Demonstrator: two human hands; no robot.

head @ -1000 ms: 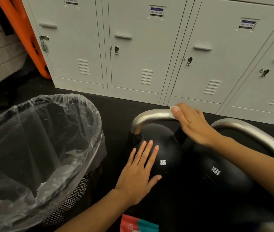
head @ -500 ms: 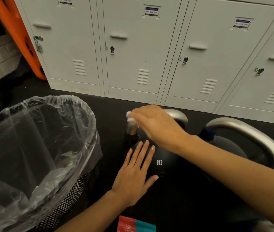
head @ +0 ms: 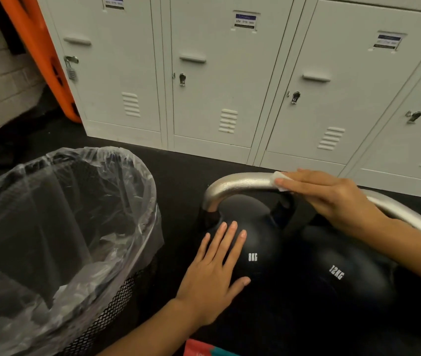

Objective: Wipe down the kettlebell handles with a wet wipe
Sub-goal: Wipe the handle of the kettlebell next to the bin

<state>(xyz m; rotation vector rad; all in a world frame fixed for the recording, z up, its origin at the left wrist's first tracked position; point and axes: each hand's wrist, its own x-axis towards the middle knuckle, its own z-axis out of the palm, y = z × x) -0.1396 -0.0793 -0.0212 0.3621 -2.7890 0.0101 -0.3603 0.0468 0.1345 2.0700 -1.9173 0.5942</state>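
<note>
A black 8KG kettlebell stands on the dark floor with a silver handle arching over it. My left hand lies flat on its body, fingers spread. My right hand presses a white wet wipe onto the right part of that handle. A black 12KG kettlebell stands just to the right; its silver handle shows behind my right forearm.
A black mesh bin lined with a clear plastic bag stands close on the left. White lockers run along the back. An orange frame leans at the far left. A red and teal packet peeks in at the bottom edge.
My right hand has slid the wipe from the left end of the 8KG handle back to its right part. The left hand has stayed flat on the kettlebell.
</note>
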